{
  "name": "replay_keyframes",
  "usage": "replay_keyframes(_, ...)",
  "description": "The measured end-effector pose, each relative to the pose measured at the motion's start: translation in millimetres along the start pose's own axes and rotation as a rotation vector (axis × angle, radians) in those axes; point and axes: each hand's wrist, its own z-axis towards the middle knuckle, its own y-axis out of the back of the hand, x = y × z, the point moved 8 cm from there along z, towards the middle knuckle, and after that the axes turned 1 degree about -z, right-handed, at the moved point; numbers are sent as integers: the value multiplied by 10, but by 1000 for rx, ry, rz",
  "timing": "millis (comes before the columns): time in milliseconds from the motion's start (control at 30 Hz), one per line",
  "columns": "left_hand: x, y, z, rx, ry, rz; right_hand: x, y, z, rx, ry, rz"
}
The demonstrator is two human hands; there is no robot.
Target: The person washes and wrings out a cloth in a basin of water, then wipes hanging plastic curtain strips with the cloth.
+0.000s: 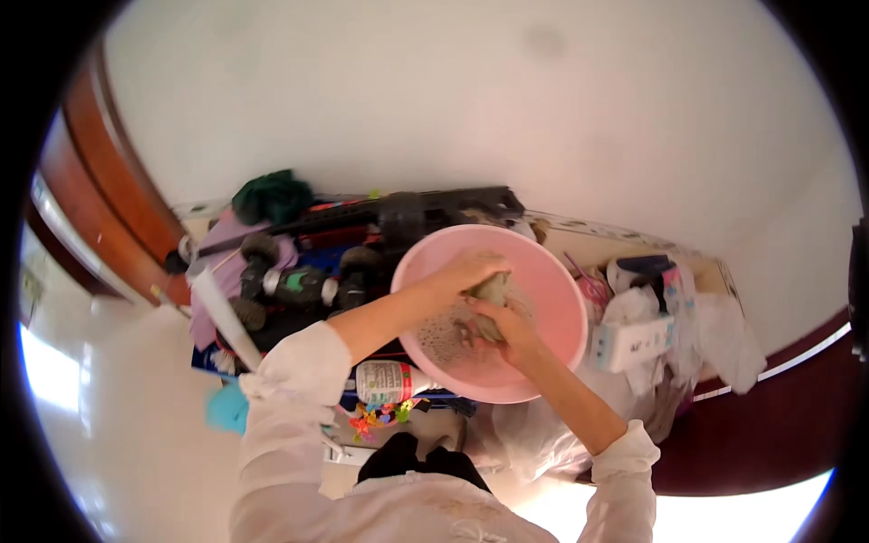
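Observation:
A round pink basin (561,312) holds soapy water (439,342) with foam on it. Over the water both hands grip a wet, grey-green cloth (491,294). My left hand (475,271) is closed on its upper part, coming in from the left. Lower and to the right, my right hand (509,330) has its fingers wrapped round the cloth's lower part. Some of the cloth is hidden behind the fingers.
A toy car with black wheels (303,285) lies left of the basin, near a dark green cloth (273,196). A white bottle (385,381) lies at the basin's lower left. A white tissue pack (631,344) and plastic bags (724,339) are at the right.

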Motion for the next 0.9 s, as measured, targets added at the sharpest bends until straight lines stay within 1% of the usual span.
replay_keyframes(67,-255,-23,-332,-67,115,59,83,49,-41,-12,104,168)
replay_keyframes(133,-116,125,-228,-98,223,224,27,91,-155,-67,-74,228)
replay_keyframes(167,-107,134,-204,-141,204,210,13,139,-130,-53,-44,241)
replay_keyframes(233,-176,116,-214,-95,125,122,-53,208,-156,-111,0,261)
replay_keyframes(267,-183,183,-191,-133,49,54,56,178,-171,6,154,286)
replay_keyframes(300,-90,349,-47,-159,-32,-26,170,125,-330,103,137,324)
replay_keyframes(333,-441,-1,-281,-118,-112,-102,212,127,-400,97,150,385)
replay_keyframes(367,-308,254,-153,-126,-122,-186,222,108,-438,106,163,443)
replay_keyframes(400,-483,91,-270,-125,-190,-220,214,92,-467,131,155,530)
replay_keyframes(433,-683,-171,-454,-92,-208,-221,191,76,-524,169,148,615)
replay_keyframes(467,-803,-366,-536,-51,-269,-234,165,156,-664,136,185,637)
replay_keyframes(500,-903,-597,-606,45,-343,-185,136,163,-834,181,184,644)
replay_keyframes(533,-999,-883,-717,94,-377,-145,124,198,-1046,228,181,649)
replay_keyframes(567,-1040,-1234,-869,141,-411,-110,50,349,-1311,199,208,664)
replay_keyframes(600,-1004,-1570,-981,181,-409,-105,19,558,-1722,125,335,570)
replay_keyframes(633,-979,-1995,-1097,316,-439,-42,-53,788,-2113,40,456,472)
replay_keyframes(667,-929,-2437,-1239,453,-469,17,-181,974,-2459,44,548,425)
replay_keyframes(700,-782,-2869,-1362,557,-478,5,-412,1169,-2759,1,561,435)
replay_keyframes(767,-381,-3769,-1676,770,-537,156,-917,1698,-3346,-266,722,362)
replay_keyframes(833,-226,-4782,-2384,893,-1051,440,-1706,2247,-3692,-599,676,406)
replay_keyframes(900,73,-5554,-3061,898,-1341,572,-2514,2733,-4296,-847,669,741)
